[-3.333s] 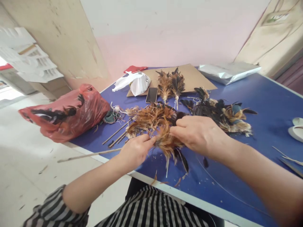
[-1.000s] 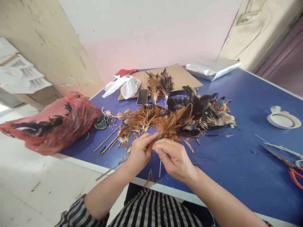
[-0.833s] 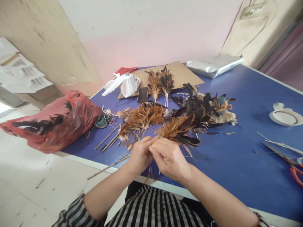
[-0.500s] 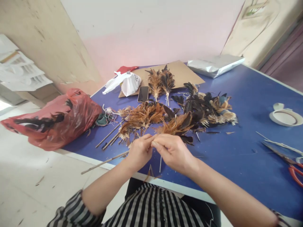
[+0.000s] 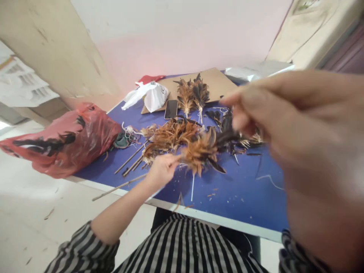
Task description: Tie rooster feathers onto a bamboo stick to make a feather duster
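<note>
My left hand (image 5: 160, 170) is closed on a bundle of brown and black feathers (image 5: 199, 149) bound to a thin stick (image 5: 119, 186) that juts out left past the table edge. The bundle hovers just over the blue table (image 5: 244, 197). My right hand (image 5: 284, 121) is raised close to the camera, large and blurred, with thumb and forefinger pinched together. What they pinch I cannot make out. A thin pale thread (image 5: 267, 177) curls over the table below it.
Loose brown feathers (image 5: 170, 136) and bare sticks (image 5: 131, 161) lie behind the bundle. Two small finished feather bundles (image 5: 193, 94), a phone (image 5: 171, 109), a white bag (image 5: 150, 96) and cardboard (image 5: 218, 79) are further back. A red plastic bag (image 5: 65, 140) sits at the table's left corner.
My right hand has left the bundle's base and swung up towards the camera, still pinched. My left hand stays on the bundle, which has tipped a little lower.
</note>
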Demonstrator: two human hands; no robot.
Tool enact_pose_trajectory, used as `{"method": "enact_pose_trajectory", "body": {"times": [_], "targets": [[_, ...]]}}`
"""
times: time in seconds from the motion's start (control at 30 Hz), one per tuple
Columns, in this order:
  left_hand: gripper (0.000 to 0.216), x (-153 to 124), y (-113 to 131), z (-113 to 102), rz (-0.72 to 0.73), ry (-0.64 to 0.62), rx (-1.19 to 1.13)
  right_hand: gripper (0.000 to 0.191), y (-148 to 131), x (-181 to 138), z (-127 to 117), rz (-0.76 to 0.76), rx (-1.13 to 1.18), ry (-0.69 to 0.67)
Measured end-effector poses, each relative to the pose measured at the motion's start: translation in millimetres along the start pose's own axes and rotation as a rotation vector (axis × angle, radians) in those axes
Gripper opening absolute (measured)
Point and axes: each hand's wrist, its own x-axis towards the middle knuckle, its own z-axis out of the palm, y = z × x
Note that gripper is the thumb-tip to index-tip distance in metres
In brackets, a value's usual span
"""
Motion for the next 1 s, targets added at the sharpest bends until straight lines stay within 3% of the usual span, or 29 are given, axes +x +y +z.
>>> {"method": "enact_pose_trajectory", "body": {"times": [0.03, 0.1, 0.17, 0.23, 0.33, 0.5, 0.7, 0.87, 1.0], "targets": [[0.016, 3.6, 0.6, -4.1, -0.063, -0.003, -0.057, 0.016, 5.8, 5.3, -9.6, 0.040, -0.002, 0.053], [0.018, 11.2, 4.0, -11.8, -0.237, -0.027, -0.239, 0.016, 27.1, 8.3, -20.6, 0.163, -0.009, 0.017], [0.020, 17.2, 8.6, -16.4, -0.382, -0.074, -0.466, 0.020, 53.6, 1.9, -21.3, 0.249, 0.032, -0.171], [0.022, 20.6, 12.4, -16.2, -0.431, -0.119, -0.648, 0.023, 76.8, -10.1, -14.0, 0.302, 0.022, -0.395], [0.024, 22.4, 15.1, -8.2, -0.468, -0.168, -0.822, 0.026, 98.6, -30.1, 6.4, 0.366, 0.037, -0.562], [0.023, 23.2, 15.2, 6.3, -0.542, -0.255, -1.020, 0.031, 117.0, -48.4, 42.5, 0.530, 0.122, -0.545], [0.017, 23.5, 18.6, 11.8, -0.653, -0.305, -1.210, 0.028, 124.6, -45.9, 61.2, 0.467, 0.079, -0.473], [0.015, 25.1, 22.1, 15.6, -0.661, -0.321, -1.220, 0.027, 126.5, -45.2, 75.6, 0.484, 0.241, -0.452], [0.016, 26.7, 20.8, 18.1, -0.667, -0.310, -1.227, 0.026, 128.4, -49.3, 85.1, 0.487, 0.280, -0.358]]}}
